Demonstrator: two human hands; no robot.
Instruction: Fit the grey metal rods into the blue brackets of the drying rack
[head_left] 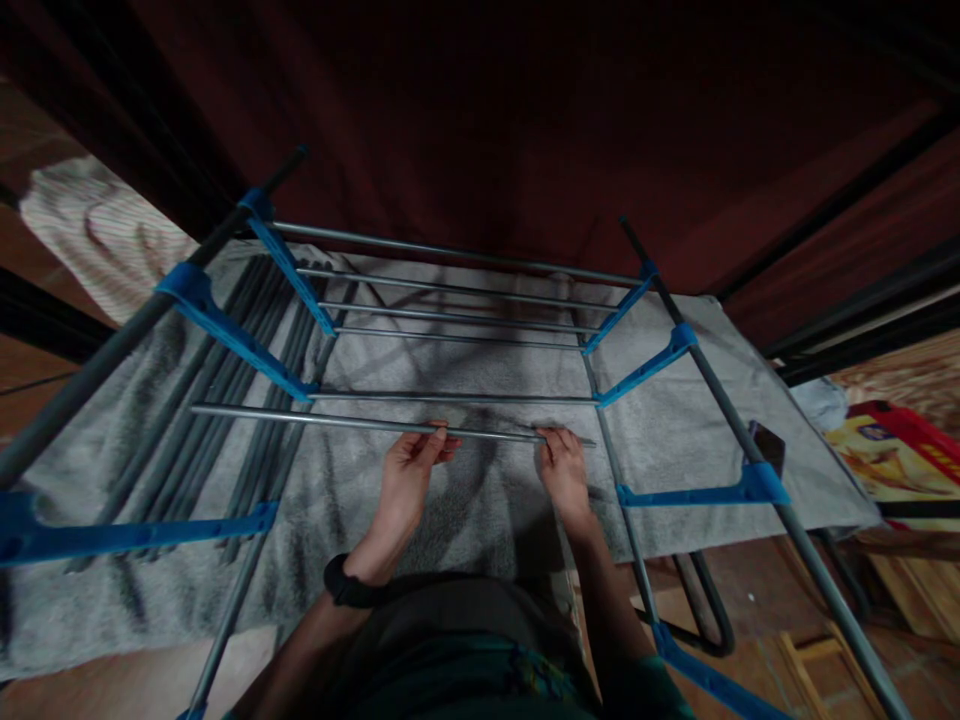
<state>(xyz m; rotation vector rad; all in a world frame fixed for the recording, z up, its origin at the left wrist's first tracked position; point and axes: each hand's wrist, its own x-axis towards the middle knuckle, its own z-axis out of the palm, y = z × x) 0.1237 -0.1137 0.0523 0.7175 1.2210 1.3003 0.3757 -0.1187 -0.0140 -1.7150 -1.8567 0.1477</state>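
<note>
A thin grey metal rod (360, 425) lies crosswise in front of me, held in both hands. My left hand (409, 470) pinches it near its middle, thumb and fingers closed on it. Toward its right end, my right hand (562, 470) also has its fingers closed on the rod. Around them stands a rack frame of grey tubes with blue plastic brackets (641, 375) on the right and matching blue brackets (240, 345) on the left. Several crossbars (465, 398) span between these brackets, beyond the held rod. The rod's left end reaches past the left side of the frame.
Several loose grey tubes (199, 440) lie on the left of a grey cloth (480, 500) covering the table. A dark phone-like object (769, 447) rests at the right. Farther right is a red and yellow package (892, 455). A small wooden stool (817, 660) stands below.
</note>
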